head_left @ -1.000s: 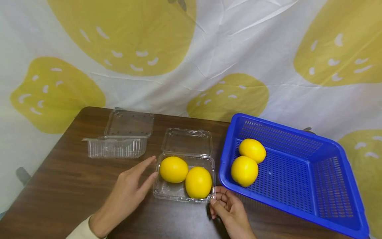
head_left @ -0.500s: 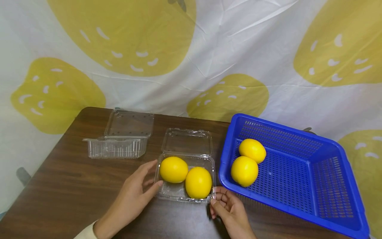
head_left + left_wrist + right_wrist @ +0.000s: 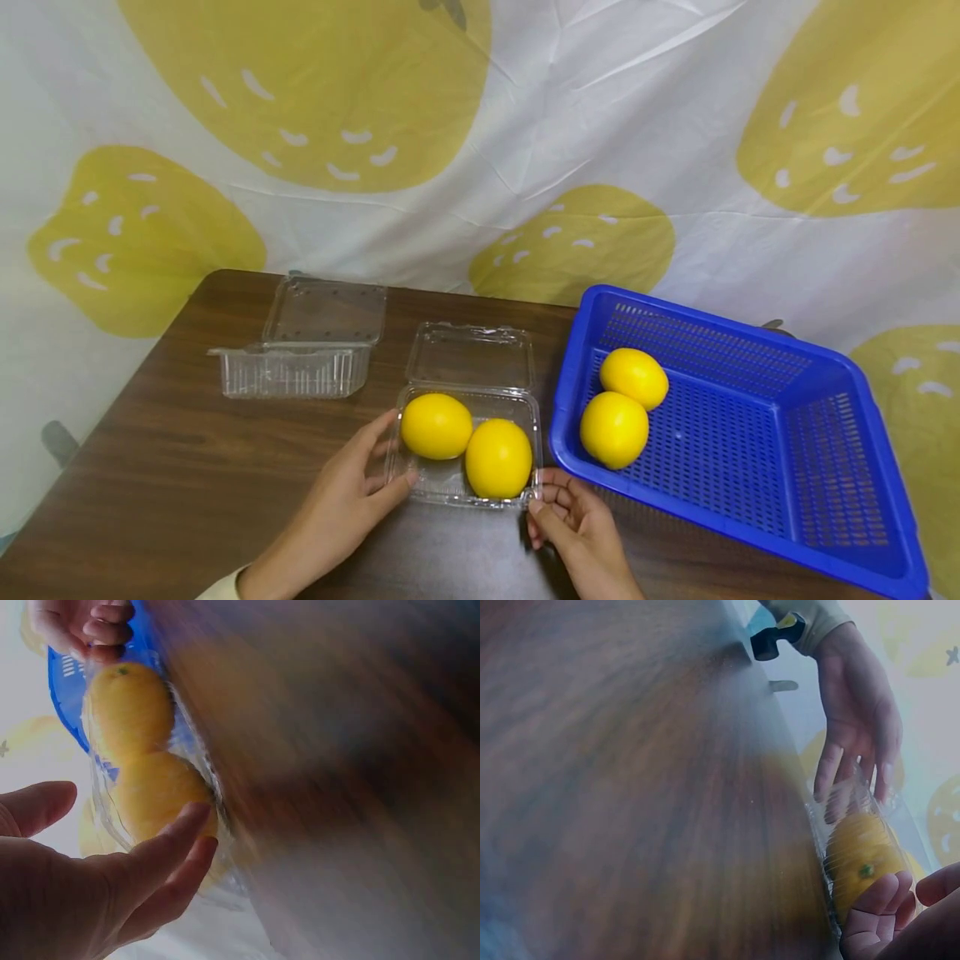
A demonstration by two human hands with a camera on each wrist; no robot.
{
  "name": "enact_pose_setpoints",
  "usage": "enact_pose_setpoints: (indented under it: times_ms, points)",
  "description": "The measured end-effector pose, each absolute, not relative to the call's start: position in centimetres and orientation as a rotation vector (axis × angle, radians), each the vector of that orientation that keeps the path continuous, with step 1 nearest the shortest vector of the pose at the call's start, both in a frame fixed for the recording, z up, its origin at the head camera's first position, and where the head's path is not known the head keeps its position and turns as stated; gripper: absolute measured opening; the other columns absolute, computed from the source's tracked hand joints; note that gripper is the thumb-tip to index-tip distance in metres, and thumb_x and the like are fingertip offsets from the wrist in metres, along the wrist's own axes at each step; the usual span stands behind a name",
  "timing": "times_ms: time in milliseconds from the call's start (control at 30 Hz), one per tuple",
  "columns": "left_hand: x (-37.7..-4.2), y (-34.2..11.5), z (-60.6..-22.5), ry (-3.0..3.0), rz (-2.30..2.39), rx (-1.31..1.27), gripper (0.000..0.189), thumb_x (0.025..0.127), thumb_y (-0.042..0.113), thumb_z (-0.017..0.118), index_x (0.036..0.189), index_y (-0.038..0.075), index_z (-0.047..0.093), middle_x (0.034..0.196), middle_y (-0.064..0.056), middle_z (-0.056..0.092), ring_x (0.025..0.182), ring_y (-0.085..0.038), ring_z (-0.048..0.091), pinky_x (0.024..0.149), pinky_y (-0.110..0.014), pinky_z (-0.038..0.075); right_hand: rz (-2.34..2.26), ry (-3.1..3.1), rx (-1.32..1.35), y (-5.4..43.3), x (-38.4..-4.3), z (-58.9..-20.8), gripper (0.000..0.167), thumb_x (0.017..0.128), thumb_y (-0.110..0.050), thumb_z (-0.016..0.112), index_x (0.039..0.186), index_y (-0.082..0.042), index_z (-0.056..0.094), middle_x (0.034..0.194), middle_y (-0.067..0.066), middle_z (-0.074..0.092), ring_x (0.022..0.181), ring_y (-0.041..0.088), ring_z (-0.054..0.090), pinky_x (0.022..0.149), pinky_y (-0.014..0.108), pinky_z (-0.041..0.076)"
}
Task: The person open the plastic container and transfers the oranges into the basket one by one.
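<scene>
A clear plastic clamshell container lies with its lid folded back on the table. Inside its base sit two smooth yellow fruits, a left one and a right one. A small green stem mark shows on one fruit in the right wrist view. My left hand is at the container's left side, fingers extended along the wall and thumb raised apart from them in the left wrist view. My right hand pinches the front right corner, thumb at the rim and fingers curled at the side.
A blue perforated basket stands at the right, holding two more yellow fruits. Another clear clamshell, lid up, stands back left on the brown wooden table. A lemon-print cloth hangs behind.
My left hand has moved right and slightly nearer the front, from beside the container to its left wall. The right hand, the container and the fruits have stayed in place.
</scene>
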State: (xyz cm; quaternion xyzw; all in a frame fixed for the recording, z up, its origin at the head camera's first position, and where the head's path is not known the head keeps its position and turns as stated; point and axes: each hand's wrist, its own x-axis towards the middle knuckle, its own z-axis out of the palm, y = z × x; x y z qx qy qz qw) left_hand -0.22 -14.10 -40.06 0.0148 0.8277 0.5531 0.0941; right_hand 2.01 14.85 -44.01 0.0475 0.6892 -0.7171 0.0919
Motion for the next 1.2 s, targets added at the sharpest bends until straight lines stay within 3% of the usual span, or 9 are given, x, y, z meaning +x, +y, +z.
enact_pose_setpoints:
  times_ms: [367,767,1200]
  points:
    - [0.19,-13.96,-40.18,2.365,1.716,0.050,0.093,0.097,0.011,0.086,0.171,0.001,0.031,0.175,-0.024,0.033,0.151,-0.047,0.049,0.109,-0.048,0.060,-2.122,2.068,0.131,14.77,1.98,-43.84,0.037,0.103,0.007,0.065,0.136,0.018,0.053,0.099,0.014,0.068,0.071,0.017,0.063,0.064,0.027,0.062]
    - [0.46,-13.54,-40.76,2.298,1.792,-0.027,0.095,0.091,0.002,0.088,0.171,0.003,0.035,0.172,-0.027,0.038,0.144,-0.045,0.055,0.104,-0.043,0.063,-2.116,2.066,0.140,14.79,1.96,-43.87,0.036,0.103,0.008,0.065,0.136,0.018,0.053,0.100,0.014,0.067,0.071,0.017,0.063,0.064,0.027,0.061]
    - [0.58,-13.34,-40.91,2.341,1.795,-0.030,0.087,0.094,0.004,0.085,0.168,0.003,0.039,0.168,-0.027,0.043,0.140,-0.041,0.058,0.103,-0.041,0.064,-2.112,2.177,0.090,15.02,2.08,-44.05,0.034,0.101,0.009,0.064,0.133,0.018,0.057,0.096,0.014,0.066,0.072,0.015,0.064,0.064,0.026,0.061]
